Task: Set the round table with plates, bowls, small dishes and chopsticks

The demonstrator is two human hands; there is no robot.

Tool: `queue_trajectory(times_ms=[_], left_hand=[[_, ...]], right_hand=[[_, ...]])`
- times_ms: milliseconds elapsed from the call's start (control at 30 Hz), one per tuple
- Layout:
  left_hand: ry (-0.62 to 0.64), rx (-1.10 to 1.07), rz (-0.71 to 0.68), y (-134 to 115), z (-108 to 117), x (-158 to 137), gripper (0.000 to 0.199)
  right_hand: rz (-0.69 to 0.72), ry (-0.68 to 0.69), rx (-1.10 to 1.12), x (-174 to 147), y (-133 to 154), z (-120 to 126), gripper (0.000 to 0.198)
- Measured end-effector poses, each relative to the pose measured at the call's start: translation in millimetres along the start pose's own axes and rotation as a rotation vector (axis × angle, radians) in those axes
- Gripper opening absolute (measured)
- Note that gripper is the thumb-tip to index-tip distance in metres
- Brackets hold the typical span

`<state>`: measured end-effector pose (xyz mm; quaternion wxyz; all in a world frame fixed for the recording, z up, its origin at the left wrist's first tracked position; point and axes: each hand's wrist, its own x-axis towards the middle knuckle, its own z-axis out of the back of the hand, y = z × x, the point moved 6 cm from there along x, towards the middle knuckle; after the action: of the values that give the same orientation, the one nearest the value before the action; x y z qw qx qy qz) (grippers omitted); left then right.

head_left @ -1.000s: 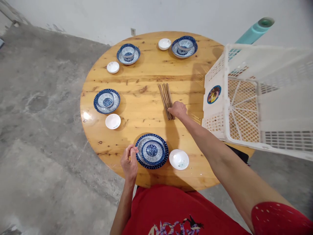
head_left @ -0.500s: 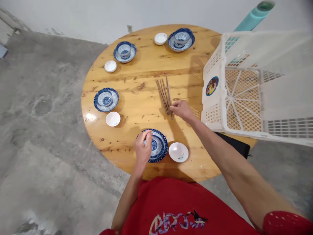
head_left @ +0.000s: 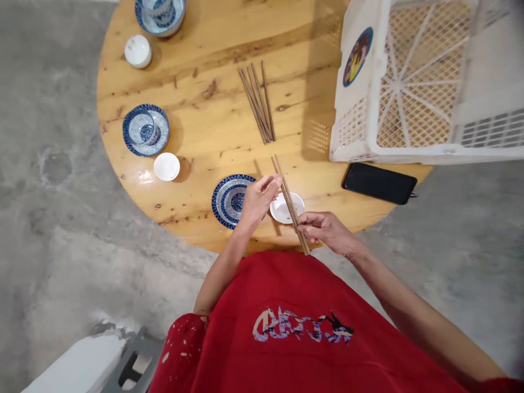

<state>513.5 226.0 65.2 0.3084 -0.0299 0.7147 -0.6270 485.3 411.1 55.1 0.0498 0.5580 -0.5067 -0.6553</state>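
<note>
A pair of brown chopsticks [head_left: 291, 206] slants over the front edge of the table. My right hand [head_left: 325, 230] grips them near their lower end. Higher up, my left hand [head_left: 260, 199] has its thumb and fingers pinched at the chopsticks. Below them is a small white bowl [head_left: 281, 209], partly covered by the chopsticks. A blue-and-white bowl and plate setting [head_left: 224, 202] sits to its left, partly hidden behind my left hand. More chopsticks [head_left: 258, 106] lie loosely bunched in the middle of the table.
Another blue-patterned plate with a bowl [head_left: 146, 130] and a white bowl [head_left: 166, 166] stand at the left, with a similar set [head_left: 160, 15] and white bowl [head_left: 138, 51] farther back. A white plastic crate [head_left: 355, 123] occupies the right side, a black phone [head_left: 379, 183] before it.
My right hand has taken two chopsticks from the bunch and drawn them to the front edge. My left hand has moved right to meet them. The view has tilted down.
</note>
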Motion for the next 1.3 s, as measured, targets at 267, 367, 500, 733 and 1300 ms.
queue_trajectory(times_ms=[267, 367, 500, 733, 1300], left_hand=[[-0.038, 0.309, -0.118, -12.5, 7.9, 8.4, 0.022], [-0.004, 0.468, -0.147, -19.0, 10.4, 11.1, 0.021], [0.098, 0.658, -0.198, -17.6, 4.8, 29.9, 0.023], [0.310, 0.810, -0.169, -2.9, -5.1, 77.3, 0.034], [0.343, 0.914, -0.090, 4.4, -23.8, 96.0, 0.012]], right_hand=[[0.057, -0.105, 0.130, -9.8, -39.2, -13.7, 0.045], [0.064, -0.177, 0.164, -9.7, -54.8, -13.9, 0.046], [0.067, -0.203, 0.175, -5.0, -65.7, -18.6, 0.047], [0.102, -0.205, 0.108, 11.5, -66.4, -20.5, 0.047], [-0.006, -0.236, 0.210, 13.8, -82.5, -16.8, 0.044]])
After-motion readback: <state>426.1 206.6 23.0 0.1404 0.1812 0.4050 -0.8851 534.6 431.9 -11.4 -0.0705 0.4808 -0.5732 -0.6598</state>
